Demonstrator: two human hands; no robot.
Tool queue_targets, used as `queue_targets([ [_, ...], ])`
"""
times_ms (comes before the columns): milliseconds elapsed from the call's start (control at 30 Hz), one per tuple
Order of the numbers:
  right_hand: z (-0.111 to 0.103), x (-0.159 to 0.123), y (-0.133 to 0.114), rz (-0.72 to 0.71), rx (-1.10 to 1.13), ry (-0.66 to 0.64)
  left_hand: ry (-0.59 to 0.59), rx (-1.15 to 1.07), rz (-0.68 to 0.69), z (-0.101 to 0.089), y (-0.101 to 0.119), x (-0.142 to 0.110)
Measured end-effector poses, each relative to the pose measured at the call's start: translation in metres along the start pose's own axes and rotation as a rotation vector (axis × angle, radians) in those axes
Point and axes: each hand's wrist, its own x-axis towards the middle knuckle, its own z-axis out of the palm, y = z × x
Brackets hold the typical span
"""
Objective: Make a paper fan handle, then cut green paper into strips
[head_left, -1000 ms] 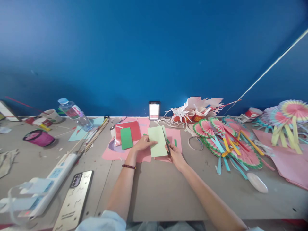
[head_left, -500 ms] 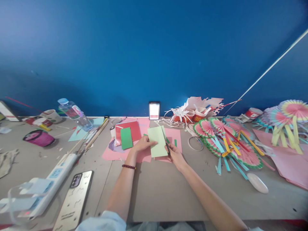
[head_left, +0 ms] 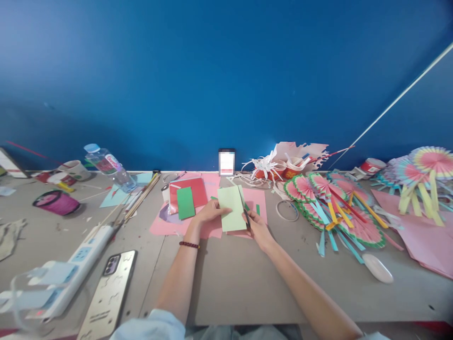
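Observation:
My left hand (head_left: 211, 211) pinches the left edge of a light green sheet of paper (head_left: 232, 210), its thumb lying on top. Dark scissors (head_left: 247, 219) are gripped in my right hand (head_left: 259, 230) at the sheet's right edge. A narrow strip of the sheet stands apart along that edge, joined or not I cannot tell. Pink paper (head_left: 261, 198) lies underneath, with small dark green strips (head_left: 258, 209) on it. Left of my hands, a green paper rectangle (head_left: 186, 203) rests on a red sheet (head_left: 199, 189). The scissor blades are mostly hidden.
A phone (head_left: 109, 293) and a power strip (head_left: 76, 269) lie at the left front, a water bottle (head_left: 109, 165) behind them. Pleated paper fans (head_left: 361, 222), a tape ring (head_left: 287, 211) and a white mouse (head_left: 378, 268) are on the right. A small screen (head_left: 227, 163) stands by the wall.
Hardly anything differs: both hands, the light green sheet and the scissors keep their places. The whole view has shifted very slightly.

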Motion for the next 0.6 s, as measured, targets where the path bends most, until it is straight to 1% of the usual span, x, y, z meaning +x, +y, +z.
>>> queue_targets([
  [267, -0.0012, 0.0018, 0.0012, 0.008, -0.022, 0.007, 0.01, -0.017, 0.001, 0.002, 0.0029, -0.0014],
  [433, -0.0023, 0.0033, 0.0028, -0.003, 0.001, -0.007, 0.005, -0.05, 0.0, 0.0024, 0.0037, -0.0023],
  [533, -0.0029, 0.0045, 0.0039, 0.007, 0.012, -0.006, 0.068, -0.118, -0.002, 0.0011, 0.0021, -0.0019],
  [600, -0.0034, 0.0051, 0.0046, 0.013, 0.019, 0.002, 0.164, -0.209, 0.011, -0.0006, 0.0008, -0.0009],
])
